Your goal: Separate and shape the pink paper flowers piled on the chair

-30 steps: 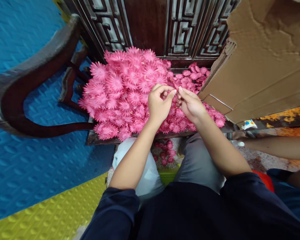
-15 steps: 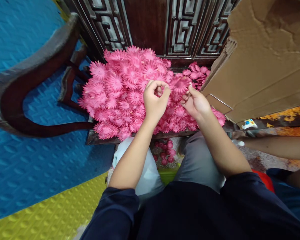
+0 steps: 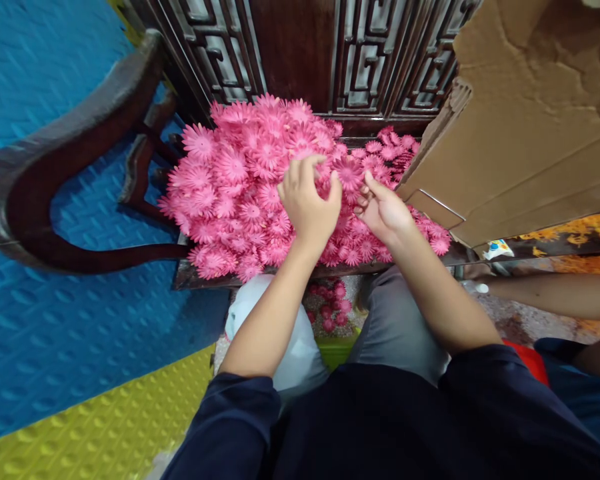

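Note:
A large heap of pink artificial flowers (image 3: 250, 193) with thin, pointed petals lies in front of me. My left hand (image 3: 310, 197) is over the heap, its fingers curved and spread from the thumb, with nothing visible in it. Just right of it, my right hand (image 3: 380, 205) has thumb and fingers drawn together at the edge of a darker pink flower (image 3: 349, 173). That flower sits between the two hands, and the exact grip point is partly hidden by the fingers.
The heap rests on a dark wooden bench (image 3: 200, 277) with a curved armrest (image 3: 75, 257) and carved back (image 3: 293, 53). A cardboard box (image 3: 530, 133) stands on the right. Loose pink flowers (image 3: 333, 310) lie on the floor between my legs. Another person's limb (image 3: 555, 293) is at right.
My left hand has gone from a curled pinch to spread fingers. My right hand has moved slightly left and down, with the darker flower shifting the same way.

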A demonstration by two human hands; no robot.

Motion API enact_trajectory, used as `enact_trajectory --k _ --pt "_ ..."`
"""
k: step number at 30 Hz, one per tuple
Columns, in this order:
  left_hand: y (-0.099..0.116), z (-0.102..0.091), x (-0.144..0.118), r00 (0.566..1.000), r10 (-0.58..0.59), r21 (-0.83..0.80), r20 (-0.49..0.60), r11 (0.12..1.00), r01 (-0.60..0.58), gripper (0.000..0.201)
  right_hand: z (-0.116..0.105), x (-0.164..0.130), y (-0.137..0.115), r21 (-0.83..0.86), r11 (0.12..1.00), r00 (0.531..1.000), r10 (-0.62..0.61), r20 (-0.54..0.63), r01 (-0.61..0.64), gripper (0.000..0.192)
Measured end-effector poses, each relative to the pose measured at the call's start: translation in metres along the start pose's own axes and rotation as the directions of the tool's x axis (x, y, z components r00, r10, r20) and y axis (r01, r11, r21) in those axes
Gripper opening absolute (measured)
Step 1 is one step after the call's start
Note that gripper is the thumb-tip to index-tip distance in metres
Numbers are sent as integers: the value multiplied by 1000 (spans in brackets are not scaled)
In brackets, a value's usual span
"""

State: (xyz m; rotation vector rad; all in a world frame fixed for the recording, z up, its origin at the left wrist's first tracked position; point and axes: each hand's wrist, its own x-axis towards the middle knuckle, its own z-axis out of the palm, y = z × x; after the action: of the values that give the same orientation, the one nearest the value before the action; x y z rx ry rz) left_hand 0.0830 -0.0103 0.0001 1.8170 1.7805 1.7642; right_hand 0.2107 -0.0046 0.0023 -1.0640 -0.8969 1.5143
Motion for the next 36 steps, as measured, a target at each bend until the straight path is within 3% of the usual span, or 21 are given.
enact_trajectory --k 4,12,20,27,30,33,36 --pt "15 1 -9 975 -46 -68 218 996 62 15 6 -4 -2 23 999 999 -25 27 24 41" --pt "6 4 -7 975 -72 -235 211 964 122 13 7 -5 -2 -62 994 995 -89 45 92 34" --pt "8 5 -7 965 -85 -256 249 955 150 11 4 -2 1 -72 989 991 -128 28 130 35" --pt "4 2 -4 983 -87 -227 159 966 122 11 2 -1 -1 14 997 997 -71 -16 71 36" --pt "-2 -2 3 987 -150 -162 50 974 156 14 -2 0 -3 77 997 999 -21 -29 24 37" --pt "-16 -7 17 963 -244 -78 -113 969 236 10 -3 1 -6 71 997 1000 -19 -24 21 38" --pt "-33 -12 31 930 -314 46 -191 943 328 1 -2 0 -7 91 996 999 -19 -34 22 36"
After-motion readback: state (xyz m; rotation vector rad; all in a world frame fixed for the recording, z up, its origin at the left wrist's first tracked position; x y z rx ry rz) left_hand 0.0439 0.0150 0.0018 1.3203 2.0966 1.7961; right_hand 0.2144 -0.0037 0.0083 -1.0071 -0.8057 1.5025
